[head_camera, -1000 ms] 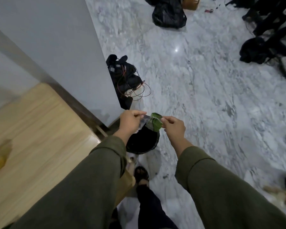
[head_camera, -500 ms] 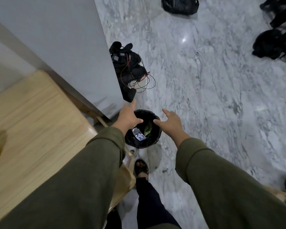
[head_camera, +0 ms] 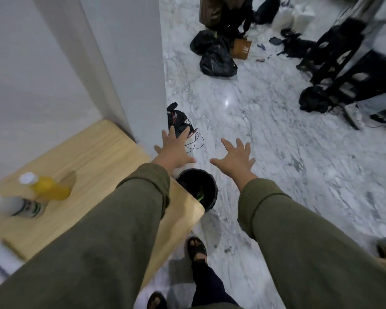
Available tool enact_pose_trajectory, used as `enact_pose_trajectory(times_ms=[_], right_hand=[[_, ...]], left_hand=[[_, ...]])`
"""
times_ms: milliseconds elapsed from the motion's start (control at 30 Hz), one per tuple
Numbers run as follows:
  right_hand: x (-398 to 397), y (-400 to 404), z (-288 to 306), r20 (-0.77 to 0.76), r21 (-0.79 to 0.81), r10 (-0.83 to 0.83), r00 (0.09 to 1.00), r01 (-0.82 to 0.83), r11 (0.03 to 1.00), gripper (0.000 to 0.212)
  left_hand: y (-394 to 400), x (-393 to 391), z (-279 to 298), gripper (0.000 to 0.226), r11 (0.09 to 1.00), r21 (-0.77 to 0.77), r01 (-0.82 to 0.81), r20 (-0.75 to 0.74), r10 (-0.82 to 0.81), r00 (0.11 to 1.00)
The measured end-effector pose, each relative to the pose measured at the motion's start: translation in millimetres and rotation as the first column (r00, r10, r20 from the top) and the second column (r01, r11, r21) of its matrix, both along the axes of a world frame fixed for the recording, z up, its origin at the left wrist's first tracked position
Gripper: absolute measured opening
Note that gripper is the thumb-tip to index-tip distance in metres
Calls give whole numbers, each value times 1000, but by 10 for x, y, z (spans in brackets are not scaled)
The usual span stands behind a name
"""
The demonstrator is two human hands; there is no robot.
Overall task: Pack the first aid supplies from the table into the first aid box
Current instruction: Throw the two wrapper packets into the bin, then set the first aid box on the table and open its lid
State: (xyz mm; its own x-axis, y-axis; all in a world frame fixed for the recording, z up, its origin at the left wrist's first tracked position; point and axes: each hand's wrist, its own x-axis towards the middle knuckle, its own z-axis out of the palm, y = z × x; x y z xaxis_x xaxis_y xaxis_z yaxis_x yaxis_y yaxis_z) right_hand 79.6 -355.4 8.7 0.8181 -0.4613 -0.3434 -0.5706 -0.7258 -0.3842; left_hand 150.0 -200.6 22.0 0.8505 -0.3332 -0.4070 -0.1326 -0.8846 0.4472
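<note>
Reaching forward over the grey-veined white marble floor (head_camera: 265,134), both hands are held palm-down with nothing in them. The left hand (head_camera: 173,148) has its fingers spread wide and straight, above the far right corner of the light wooden table (head_camera: 94,157) and in front of a tangle of black gear with red wires (head_camera: 179,121) that lies on the floor against the pale grey wall (head_camera: 125,52). The right hand (head_camera: 237,156) is well apart from it to the right, fingers likewise splayed and straight over bare floor. Both forearms wear olive-green sleeves (head_camera: 299,230).

Just below and between the hands, a small round black bin lined with a black bag (head_camera: 198,186) stands on the floor, touching or just beside the table's right edge; a scrap of green (head_camera: 200,195) shows inside it.

On the left part of the table stand a blurred yellow-orange bottle with a white cap (head_camera: 47,186) and, nearer and further left, a white bottle with a green label (head_camera: 16,206), tilted in the wide-angle view. A white ribbed object (head_camera: 0,257) lies at the near left edge, too blurred to identify. The first aid box cannot be made out.

Far across the floor sit black plastic bags (head_camera: 216,59), a brown box (head_camera: 241,49) and black stands (head_camera: 343,63). A sandalled foot (head_camera: 197,248) shows near the table's right corner.
</note>
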Motion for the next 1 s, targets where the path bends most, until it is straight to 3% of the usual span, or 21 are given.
enact_pose_trajectory(times_ms=[267,600,1000], right_hand=[[-523,758,660,169,-62,29,985,-19,998,77],[-516,1700,1355,314,-84,226,922,-211,974,79],[-471,3305,1681,374,-93,600,707,-615,783,79]], left_hand=[[841,-593,669,103,1000,-6,3,190,-1,982],[1927,-924,1403,102,978,-45,-202,332,206,920],[3602,-1708,1661,101,793,-72,-605,363,586,725]])
